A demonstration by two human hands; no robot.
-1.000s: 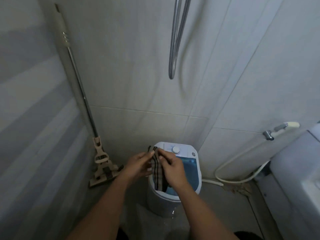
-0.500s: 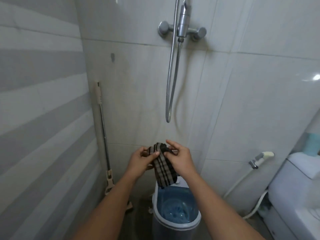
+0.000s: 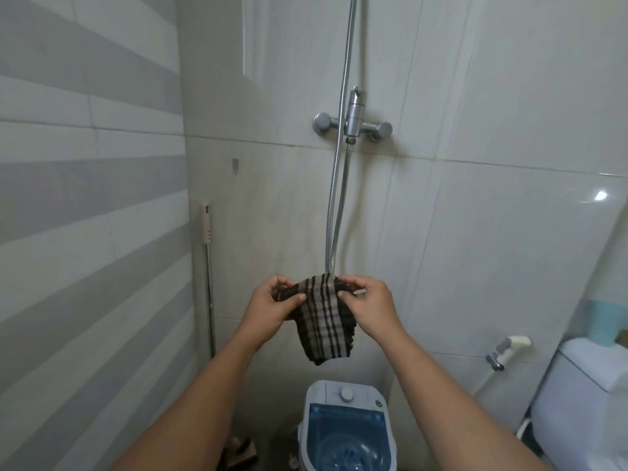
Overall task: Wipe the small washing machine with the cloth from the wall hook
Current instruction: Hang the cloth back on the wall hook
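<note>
A brown and black checked cloth (image 3: 325, 321) hangs folded in front of the tiled wall, held up at chest height. My left hand (image 3: 272, 309) pinches its upper left edge and my right hand (image 3: 370, 305) pinches its upper right edge. Well below the cloth stands the small white washing machine (image 3: 346, 426), with a blue see-through lid and a round dial on its top panel. A small wall hook (image 3: 235, 163) is on the tile up and to the left of the cloth, with nothing on it.
A shower mixer (image 3: 353, 124) with a metal hose (image 3: 334, 205) hangs straight above the cloth. A mop handle (image 3: 208, 266) leans in the left corner. A white toilet cistern (image 3: 588, 396) and a bidet sprayer (image 3: 508, 348) are at the right.
Both hands have lifted the cloth from just over the washing machine up in front of the wall. The view has tilted upward, bringing the shower mixer and the hook into sight.
</note>
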